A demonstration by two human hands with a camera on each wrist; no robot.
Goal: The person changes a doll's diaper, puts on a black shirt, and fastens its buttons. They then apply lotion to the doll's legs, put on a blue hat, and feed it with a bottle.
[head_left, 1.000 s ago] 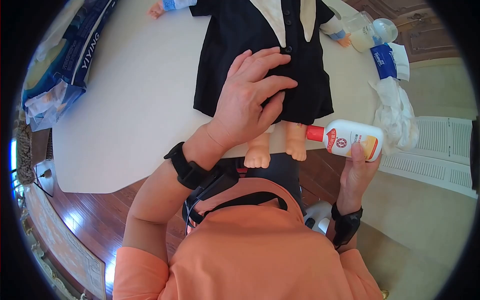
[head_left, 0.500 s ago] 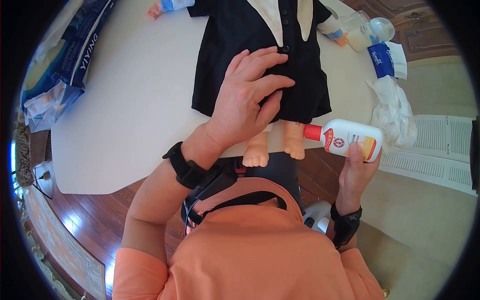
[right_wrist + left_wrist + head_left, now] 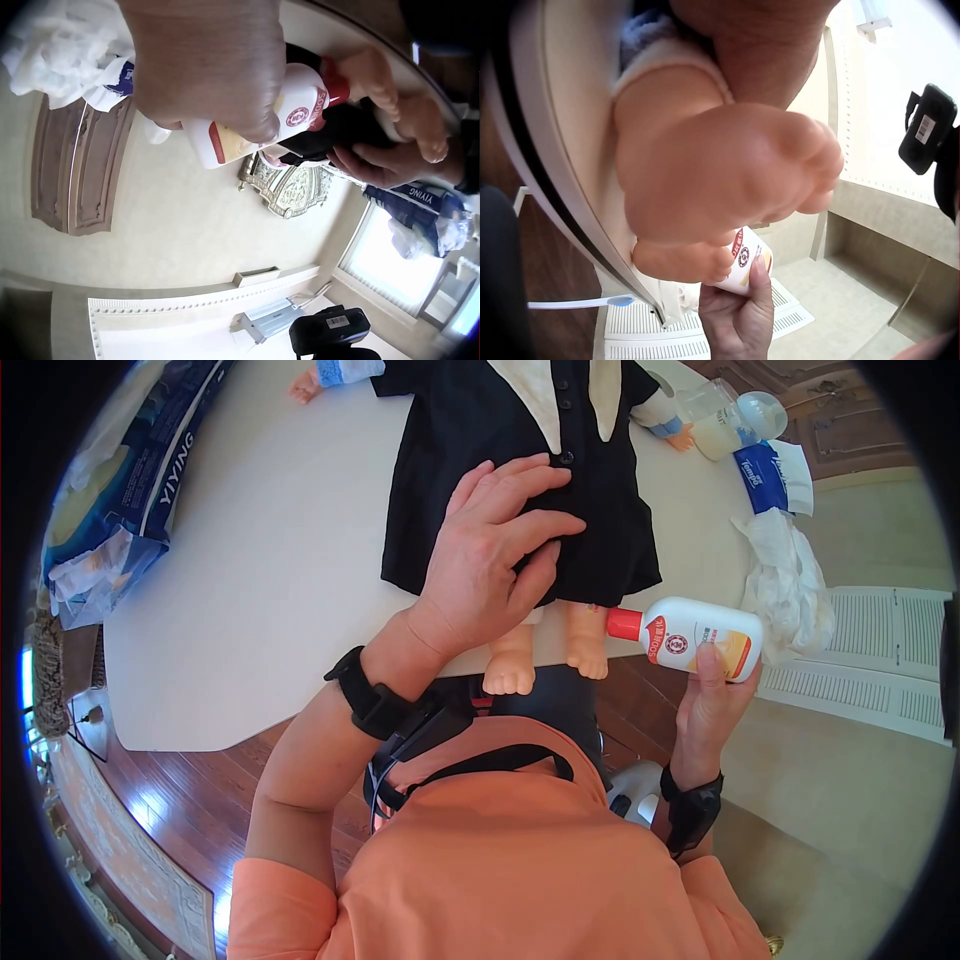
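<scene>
A doll in a black outfit [image 3: 610,510] with a cream collar lies on the table, its bare feet [image 3: 508,672] at the near edge. The left hand [image 3: 490,555] rests on the lower part of the outfit, fingers spread and slightly bent. Beside the doll's feet, the right hand [image 3: 712,705] grips a white bottle [image 3: 705,638], thumb across its label, the red cap [image 3: 624,624] pointing left near one leg. In the right wrist view the bottle [image 3: 300,94] is partly covered by the right hand [image 3: 210,67].
A blue YIYING package [image 3: 150,470] lies at the table's left. Along the right side are a baby bottle [image 3: 715,435], a blue tissue pack [image 3: 762,478] and crumpled white plastic or tissue [image 3: 785,580]. The white table [image 3: 200,650] has its edge near the person.
The doll, left hand and bottle appear shifted very slightly left in the head view, along with the table items. Both hands keep the same hold and pose.
</scene>
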